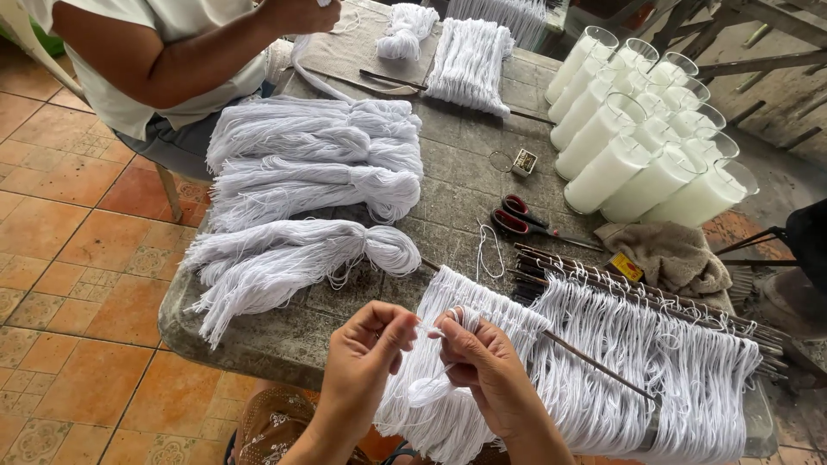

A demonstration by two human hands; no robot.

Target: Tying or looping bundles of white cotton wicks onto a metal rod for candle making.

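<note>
At six o'clock the left hand (366, 344) and the right hand (482, 362) meet over the near edge of the counter (457, 164); each grip is narrow, fingertips pinched on a thin white string loop (452, 317) drawn from the white string bundle (431, 396) that hangs over that edge between the wrists; the bundle touches both palms. At four o'clock more looped strings (655, 362) drape from thin metal rods (603, 284), filling the counter to its right-hand edge. At nine to eleven o'clock three tied string skeins (301, 198) lie side by side, their loose ends reaching the left edge. Near the centre a bare strip of counter stays open, holding only red-handled scissors (525, 220) and a small box (524, 162). At one to two o'clock tall glass candles (637, 146) stand packed together, touching; a crumpled cloth (672, 254) lies just below them. At twelve o'clock another person's hand (301, 13) holds string beside another string pile (469, 60).
</note>
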